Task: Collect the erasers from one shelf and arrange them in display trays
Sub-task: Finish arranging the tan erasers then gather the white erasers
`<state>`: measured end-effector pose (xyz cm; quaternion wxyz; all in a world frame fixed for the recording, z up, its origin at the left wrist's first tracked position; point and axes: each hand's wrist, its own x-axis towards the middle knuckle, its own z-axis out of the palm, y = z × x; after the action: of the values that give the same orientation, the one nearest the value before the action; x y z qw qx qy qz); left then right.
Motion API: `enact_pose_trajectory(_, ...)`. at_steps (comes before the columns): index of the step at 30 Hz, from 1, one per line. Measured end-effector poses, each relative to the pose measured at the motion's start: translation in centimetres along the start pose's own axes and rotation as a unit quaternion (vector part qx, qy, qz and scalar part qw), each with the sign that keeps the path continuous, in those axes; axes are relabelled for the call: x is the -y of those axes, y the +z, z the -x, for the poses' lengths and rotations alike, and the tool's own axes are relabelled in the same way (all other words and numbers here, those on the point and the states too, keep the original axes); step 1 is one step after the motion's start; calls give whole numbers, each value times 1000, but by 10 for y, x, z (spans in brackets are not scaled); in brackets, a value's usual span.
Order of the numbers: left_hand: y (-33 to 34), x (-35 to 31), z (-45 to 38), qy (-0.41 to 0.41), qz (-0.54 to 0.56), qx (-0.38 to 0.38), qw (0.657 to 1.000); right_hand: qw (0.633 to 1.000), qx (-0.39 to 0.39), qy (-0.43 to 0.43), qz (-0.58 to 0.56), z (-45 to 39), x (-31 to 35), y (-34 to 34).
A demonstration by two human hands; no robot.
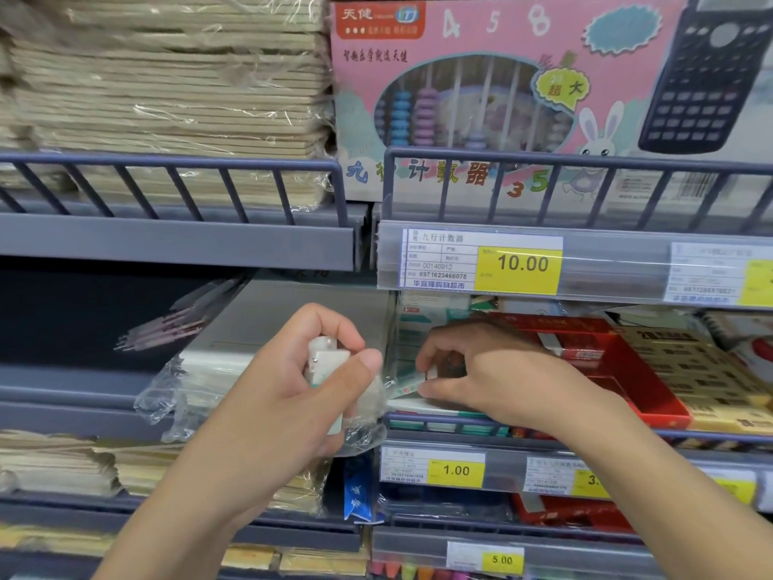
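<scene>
My left hand (288,383) is raised in front of the middle shelf and grips a small bunch of white erasers (328,362) between fingers and thumb. My right hand (477,370) reaches into the shelf compartment to the right and pinches one small white eraser (431,373) at the fingertips, just above a clear-fronted tray (408,389) with green-and-white packs. What lies deeper in that tray is hidden behind my right hand.
A red display tray (636,370) stands right of my right hand, with tan printed boxes (707,366) beyond it. Crinkled clear plastic wrap (167,395) lies under my left hand. A grey rail (543,433) fronts the shelf, with price tags (456,470) below. Wrapped notebooks and an abacus box sit above.
</scene>
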<state>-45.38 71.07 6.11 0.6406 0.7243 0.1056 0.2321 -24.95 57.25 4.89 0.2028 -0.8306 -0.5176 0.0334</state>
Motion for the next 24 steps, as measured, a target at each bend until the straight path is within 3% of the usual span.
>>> enact_pose_trajectory(12,-6,8,-1,-18,-67,48,996,996,80,-6,36,-3,3,-2)
enact_pose_trajectory(20,-4,14,-4,-6,-33,36,999,998,44,26,25,1,8,-2)
enact_pose_trajectory(22,-2,13,-5,0,-22,40,999,1000,0,6,-29,8,12,-8)
enact_pose_trajectory(24,-1,13,-6,8,-14,40,999,986,-31,-15,-165,17,21,-15)
